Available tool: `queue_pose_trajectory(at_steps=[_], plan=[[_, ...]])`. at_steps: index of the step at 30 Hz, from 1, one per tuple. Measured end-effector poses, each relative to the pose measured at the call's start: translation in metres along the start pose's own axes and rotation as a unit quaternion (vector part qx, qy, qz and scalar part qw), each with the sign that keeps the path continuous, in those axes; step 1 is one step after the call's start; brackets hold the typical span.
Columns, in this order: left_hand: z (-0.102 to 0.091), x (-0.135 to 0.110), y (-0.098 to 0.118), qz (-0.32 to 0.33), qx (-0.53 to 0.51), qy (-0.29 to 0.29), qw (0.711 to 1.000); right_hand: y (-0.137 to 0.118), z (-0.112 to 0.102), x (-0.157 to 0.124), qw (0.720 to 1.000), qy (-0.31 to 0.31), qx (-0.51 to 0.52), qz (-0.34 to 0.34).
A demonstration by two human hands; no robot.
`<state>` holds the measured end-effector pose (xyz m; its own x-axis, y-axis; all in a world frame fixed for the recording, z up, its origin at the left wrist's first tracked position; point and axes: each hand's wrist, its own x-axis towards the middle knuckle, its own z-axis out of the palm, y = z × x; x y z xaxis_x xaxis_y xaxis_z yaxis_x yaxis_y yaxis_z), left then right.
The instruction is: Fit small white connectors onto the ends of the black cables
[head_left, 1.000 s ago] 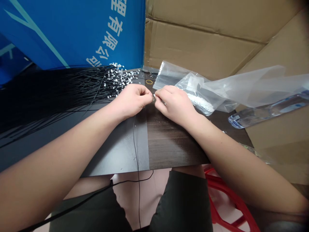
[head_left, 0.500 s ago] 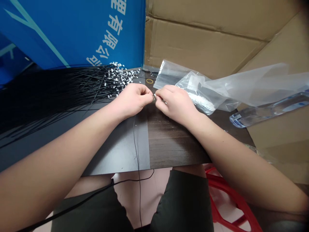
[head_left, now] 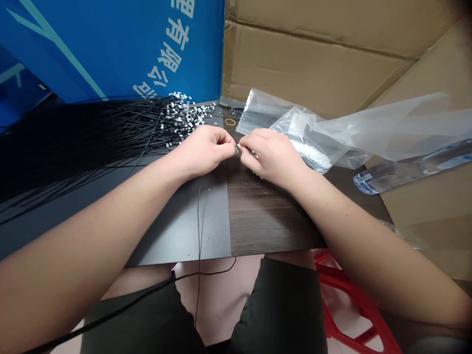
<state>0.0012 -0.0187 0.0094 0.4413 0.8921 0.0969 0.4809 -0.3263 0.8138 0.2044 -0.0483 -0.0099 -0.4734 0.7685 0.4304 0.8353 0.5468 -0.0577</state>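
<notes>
My left hand [head_left: 202,151] is closed in a pinch, thumb against forefinger, on the end of a thin black wire [head_left: 199,221]. This wire runs down from under the hand and hangs over the table's front edge. Tip to tip with it, my right hand [head_left: 275,156] pinches a tiny white connector [head_left: 239,145], mostly hidden by the fingers. More small white bits show under the curled right fingers. Beyond my left hand lies a large bundle of black wires [head_left: 121,132] with white connectors [head_left: 188,115] on their ends.
Clear plastic bags [head_left: 261,115] lie behind my right hand, one holding small white pieces [head_left: 313,153]. A yellow ring [head_left: 230,122] lies near them. A clear bottle [head_left: 405,169] is at the right. Blue panel [head_left: 110,44] and cardboard [head_left: 313,64] stand behind; a red stool [head_left: 354,300] is below.
The lower part of the hanging wire has swung left, and its end has risen. Both hands stay fingertip to fingertip, with only a slight shift.
</notes>
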Motion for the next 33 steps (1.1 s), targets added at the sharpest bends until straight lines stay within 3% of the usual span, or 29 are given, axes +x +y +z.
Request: queue_pose_trajectory(at_steps=[33], plan=[[0.0022,-0.0001,-0.0038,-0.025,-0.087,-0.029,0.995,-0.0018,-0.001,-0.0005,1.0,-0.003,0.016,0.01]])
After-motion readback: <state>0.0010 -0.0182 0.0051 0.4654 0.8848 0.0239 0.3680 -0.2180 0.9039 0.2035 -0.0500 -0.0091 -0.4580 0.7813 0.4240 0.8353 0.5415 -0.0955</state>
